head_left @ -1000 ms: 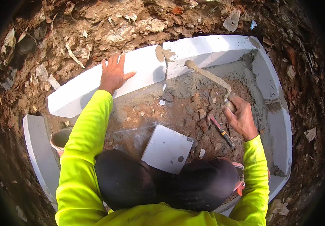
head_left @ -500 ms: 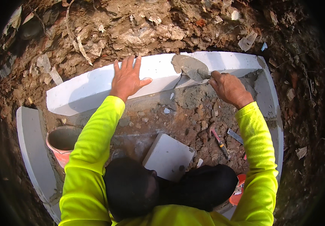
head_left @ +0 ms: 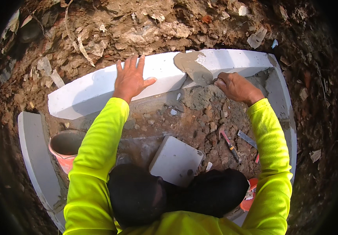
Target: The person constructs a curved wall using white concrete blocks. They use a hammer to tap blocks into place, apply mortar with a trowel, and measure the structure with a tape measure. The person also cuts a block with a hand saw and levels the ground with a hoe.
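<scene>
My left hand (head_left: 130,80) lies flat on a long white block (head_left: 86,92), its fingers spread over the top. My right hand (head_left: 237,88) is closed round the handle of a trowel (head_left: 203,75), the handle mostly hidden in the fist. Grey mortar coats the blade, which tilts against the near edge of the block row. A patch of wet mortar (head_left: 185,60) covers the top where the long block meets another white block (head_left: 237,58) on the right. Below the blade, more mortar lies along the base of the row.
A reddish bucket (head_left: 64,162) stands left of my left arm. Near my knees lie a loose grey block (head_left: 175,158), a hammer (head_left: 230,147) and a flat metal strip (head_left: 247,139). Side walls of block (head_left: 35,152) flank me; a rough earth bank (head_left: 145,27) rises behind the row.
My right hand has drawn the trowel slightly toward me and tipped its blade down over the near edge. More mortar now shows spread on the block top. My left hand stays in place.
</scene>
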`<control>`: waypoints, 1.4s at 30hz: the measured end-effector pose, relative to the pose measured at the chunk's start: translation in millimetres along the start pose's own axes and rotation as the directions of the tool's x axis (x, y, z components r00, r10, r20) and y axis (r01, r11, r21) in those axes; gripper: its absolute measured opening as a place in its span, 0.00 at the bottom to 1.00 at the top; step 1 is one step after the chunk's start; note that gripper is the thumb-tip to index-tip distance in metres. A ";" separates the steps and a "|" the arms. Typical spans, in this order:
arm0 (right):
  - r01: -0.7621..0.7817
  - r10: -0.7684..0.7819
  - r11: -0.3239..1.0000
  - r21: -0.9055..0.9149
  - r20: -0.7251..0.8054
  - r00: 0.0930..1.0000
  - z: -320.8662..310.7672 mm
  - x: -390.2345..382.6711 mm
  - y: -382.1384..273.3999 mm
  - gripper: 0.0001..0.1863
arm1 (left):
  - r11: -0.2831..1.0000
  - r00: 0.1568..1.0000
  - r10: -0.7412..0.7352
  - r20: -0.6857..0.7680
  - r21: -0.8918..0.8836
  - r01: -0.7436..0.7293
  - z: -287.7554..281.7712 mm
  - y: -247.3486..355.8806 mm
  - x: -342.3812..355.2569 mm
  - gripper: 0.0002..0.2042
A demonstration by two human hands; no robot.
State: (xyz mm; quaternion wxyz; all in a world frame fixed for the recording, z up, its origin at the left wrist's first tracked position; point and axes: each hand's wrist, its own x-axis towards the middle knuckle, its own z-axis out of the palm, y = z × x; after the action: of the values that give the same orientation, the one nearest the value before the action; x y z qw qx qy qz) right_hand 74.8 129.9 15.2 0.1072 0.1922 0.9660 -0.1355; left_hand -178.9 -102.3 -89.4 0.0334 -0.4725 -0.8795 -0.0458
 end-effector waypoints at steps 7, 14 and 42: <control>-0.078 0.060 0.989 -0.129 -0.136 0.989 -7.1 -15.8 -19.1 0.17 | 1.000 1.000 -0.003 0.003 0.023 0.002 1.7 -0.1 -0.9 0.45; -0.151 0.140 0.976 -0.157 -0.082 0.987 -7.8 2.5 7.4 0.19 | 1.000 0.999 0.013 -0.048 0.025 -0.011 6.6 1.3 3.4 0.45; -0.213 0.273 0.961 0.177 -0.482 0.832 87.0 -220.9 53.2 0.12 | 0.986 0.992 0.085 -0.098 0.151 -0.069 16.4 -14.2 3.5 0.43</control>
State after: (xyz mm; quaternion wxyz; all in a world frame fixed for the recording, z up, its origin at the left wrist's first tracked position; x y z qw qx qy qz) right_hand 309.1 75.2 -21.1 -0.1428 0.3479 0.9185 -0.1218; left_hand -192.9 -105.3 -106.0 0.1156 -0.4993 -0.8587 -0.0039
